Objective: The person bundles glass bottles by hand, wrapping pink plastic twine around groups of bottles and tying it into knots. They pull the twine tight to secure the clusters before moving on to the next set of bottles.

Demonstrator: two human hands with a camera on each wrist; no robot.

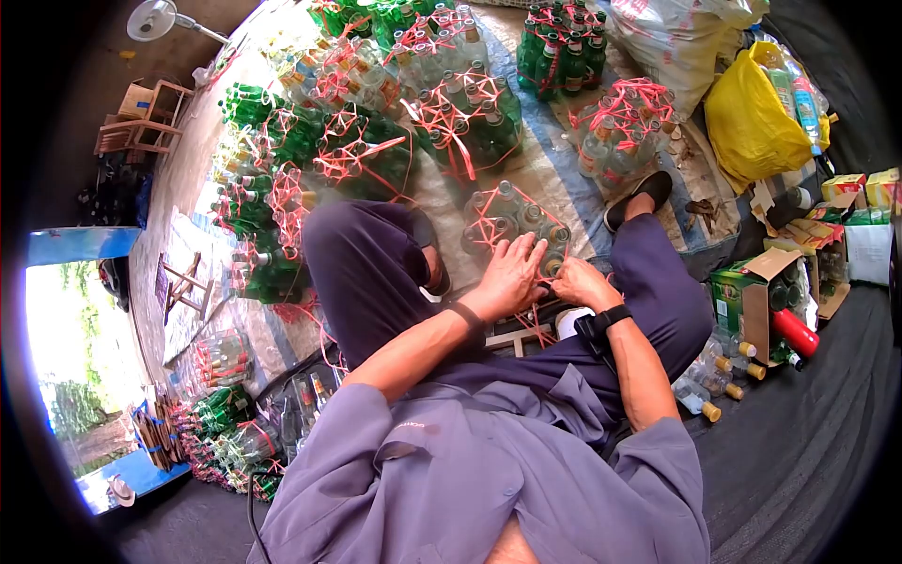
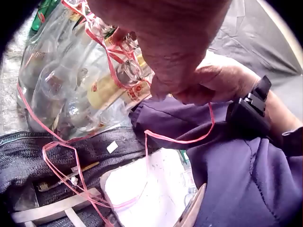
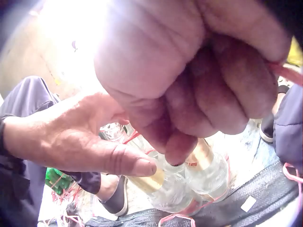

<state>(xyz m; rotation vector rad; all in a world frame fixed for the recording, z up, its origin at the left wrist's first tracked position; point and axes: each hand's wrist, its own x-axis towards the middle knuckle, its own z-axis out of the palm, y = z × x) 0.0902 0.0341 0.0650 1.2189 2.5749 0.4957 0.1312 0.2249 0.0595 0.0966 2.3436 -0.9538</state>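
Observation:
A bundle of clear glass bottles (image 1: 505,214), laced with red plastic twine (image 2: 113,71), stands upright between my feet. My left hand (image 1: 512,277) lies over the bottle tops with its fingers stretched out. In the right wrist view, its thumb rests along a gold-labelled bottle neck (image 3: 151,182). Close beside it, at the near edge of the bundle, my right hand (image 1: 583,285) grips the twine with curled fingers. A strand of twine comes out of that fist in the right wrist view and hangs in a loose loop towards my lap in the left wrist view.
Tied bundles of green and clear bottles (image 1: 366,155) crowd the far and left sides. A yellow sack (image 1: 761,117) stands at the far right. Nearer on the right are an open carton (image 1: 742,301) and loose bottles (image 1: 719,371). A toothbrush (image 2: 68,176) lies near a wooden frame.

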